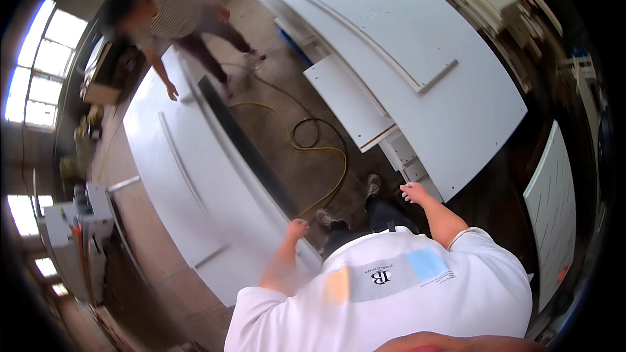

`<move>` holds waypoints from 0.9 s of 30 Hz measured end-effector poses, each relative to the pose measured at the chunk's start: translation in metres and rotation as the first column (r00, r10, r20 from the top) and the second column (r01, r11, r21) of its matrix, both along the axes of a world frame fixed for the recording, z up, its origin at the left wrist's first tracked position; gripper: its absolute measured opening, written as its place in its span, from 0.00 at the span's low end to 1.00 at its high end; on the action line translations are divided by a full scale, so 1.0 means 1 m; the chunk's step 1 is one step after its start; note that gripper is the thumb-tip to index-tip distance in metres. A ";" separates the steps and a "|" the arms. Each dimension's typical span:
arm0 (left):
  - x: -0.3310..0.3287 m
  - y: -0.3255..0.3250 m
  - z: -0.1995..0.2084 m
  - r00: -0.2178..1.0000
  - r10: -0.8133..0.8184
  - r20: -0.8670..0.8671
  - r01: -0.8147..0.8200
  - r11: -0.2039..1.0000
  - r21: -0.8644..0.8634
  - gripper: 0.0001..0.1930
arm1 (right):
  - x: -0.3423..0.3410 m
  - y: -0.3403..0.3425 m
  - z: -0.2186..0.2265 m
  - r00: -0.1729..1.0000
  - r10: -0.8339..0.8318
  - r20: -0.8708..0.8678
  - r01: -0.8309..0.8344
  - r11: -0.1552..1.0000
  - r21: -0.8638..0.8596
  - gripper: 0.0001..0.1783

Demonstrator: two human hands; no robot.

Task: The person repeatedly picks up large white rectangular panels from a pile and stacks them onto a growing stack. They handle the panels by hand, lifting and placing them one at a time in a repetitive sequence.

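My left hand (298, 228) hangs beside the near end of a long white panel (195, 169) on my left, its fingers curled in and nothing showing in them. Out in front of my body on the right, my right hand (413, 192) has its fingers bent together, with nothing visible in it. It is nearest the front corner of a large white panel (456, 117). On that panel lies a long narrow white strip (352, 29). Another thin strip (177, 156) rests on the left panel.
A person (176, 19) in a striped top reaches over the left panel's far end. A yellow and black hose (319, 148) curls across the floor between the panels. Smaller white boards (349, 101) sit under the right panel's edge. A white board (551, 208) leans at far right.
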State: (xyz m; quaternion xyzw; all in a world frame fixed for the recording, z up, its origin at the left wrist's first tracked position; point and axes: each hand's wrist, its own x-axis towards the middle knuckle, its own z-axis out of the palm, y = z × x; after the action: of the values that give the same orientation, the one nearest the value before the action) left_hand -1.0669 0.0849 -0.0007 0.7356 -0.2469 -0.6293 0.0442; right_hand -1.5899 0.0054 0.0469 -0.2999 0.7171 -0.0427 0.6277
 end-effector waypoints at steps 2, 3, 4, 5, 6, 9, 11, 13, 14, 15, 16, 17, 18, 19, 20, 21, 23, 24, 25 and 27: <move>0.034 0.021 0.017 0.993 0.102 0.066 -0.102 0.995 0.001 0.11 | 0.018 -0.016 0.008 1.000 0.021 -0.017 -0.022 0.999 -0.037 0.20; 0.050 0.036 0.023 0.982 0.166 0.090 -0.165 0.986 -0.011 0.11 | 0.032 -0.025 0.012 0.998 0.058 -0.013 -0.059 0.997 -0.051 0.19; 0.061 0.049 0.026 0.967 0.228 0.110 -0.227 0.974 -0.025 0.11 | 0.046 -0.032 0.017 0.995 0.094 -0.013 -0.095 0.993 -0.067 0.19; 0.071 0.067 0.022 0.959 0.263 0.103 -0.257 0.964 -0.065 0.11 | 0.064 -0.044 0.021 0.989 0.147 -0.006 -0.147 0.986 -0.082 0.18; 0.080 0.079 0.016 0.949 0.299 0.098 -0.289 0.952 -0.104 0.12 | 0.084 -0.055 0.026 0.986 0.164 0.008 -0.163 0.981 -0.109 0.17; 0.078 0.097 0.008 0.921 0.389 0.023 -0.385 0.917 -0.101 0.12 | 0.134 -0.067 0.029 0.978 0.202 0.055 -0.192 0.971 -0.140 0.16; 0.058 0.100 0.021 0.903 0.427 -0.033 -0.428 0.897 -0.111 0.13 | 0.167 -0.069 0.033 0.968 0.231 0.100 -0.215 0.965 -0.147 0.15; 0.043 0.115 0.036 0.915 0.398 -0.061 -0.403 0.907 -0.125 0.14 | 0.215 -0.067 0.053 0.922 0.377 0.090 -0.356 0.915 -0.189 0.15; 0.033 0.120 0.041 0.914 0.399 -0.077 -0.406 0.901 -0.155 0.14 | 0.230 -0.065 0.059 0.892 0.445 0.079 -0.421 0.882 -0.211 0.16; 0.024 0.124 0.046 0.914 0.395 -0.092 -0.405 0.896 -0.184 0.14 | 0.242 -0.063 0.062 0.860 0.506 0.067 -0.479 0.846 -0.232 0.16; 0.020 0.125 0.048 0.918 0.381 -0.109 -0.396 0.892 -0.218 0.15 | 0.248 -0.062 0.057 0.809 0.586 0.033 -0.560 0.788 -0.256 0.17; 0.023 0.134 0.037 0.943 0.328 -0.059 -0.330 0.901 -0.282 0.15 | 0.261 -0.059 0.066 0.768 0.640 0.021 -0.612 0.744 -0.267 0.17; 0.026 0.142 0.027 0.962 0.272 -0.003 -0.257 0.905 -0.340 0.15 | 0.273 -0.056 0.076 0.726 0.688 0.009 -0.659 0.699 -0.277 0.17; 0.028 0.147 0.021 0.977 0.207 0.052 -0.170 0.904 -0.391 0.15 | 0.279 -0.052 0.083 0.689 0.724 -0.009 -0.697 0.659 -0.283 0.16; 0.031 0.151 0.016 0.953 0.304 -0.015 -0.288 0.883 -0.370 0.15 | 0.281 -0.051 0.080 0.672 0.741 -0.015 -0.713 0.640 -0.287 0.17; 0.038 0.156 0.012 0.950 0.313 -0.014 -0.298 0.889 -0.349 0.16 | 0.285 -0.051 0.082 0.672 0.740 -0.030 -0.715 0.639 -0.284 0.17; 0.061 0.161 0.008 0.947 0.320 -0.013 -0.309 0.903 -0.299 0.16 | 0.287 -0.048 0.083 0.682 0.729 -0.058 -0.713 0.646 -0.272 0.18; 0.074 0.164 0.008 0.948 0.319 -0.012 -0.310 0.910 -0.274 0.16 | 0.283 -0.049 0.075 0.696 0.716 -0.053 -0.700 0.660 -0.271 0.18; 0.086 0.166 0.008 0.943 0.332 -0.008 -0.322 0.908 -0.268 0.16 | 0.278 -0.049 0.067 0.712 0.701 -0.046 -0.684 0.677 -0.272 0.18; 0.114 0.173 0.008 0.935 0.354 -0.001 -0.343 0.904 -0.256 0.16 | 0.270 -0.045 0.059 0.748 0.661 -0.048 -0.649 0.716 -0.257 0.17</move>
State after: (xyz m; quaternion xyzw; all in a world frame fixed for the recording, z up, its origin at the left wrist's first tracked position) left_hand -0.9532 0.2576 0.0071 0.7702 -0.1903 -0.5580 0.2433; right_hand -1.3197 -0.0392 0.1060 -0.6120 0.5375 0.0824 0.5742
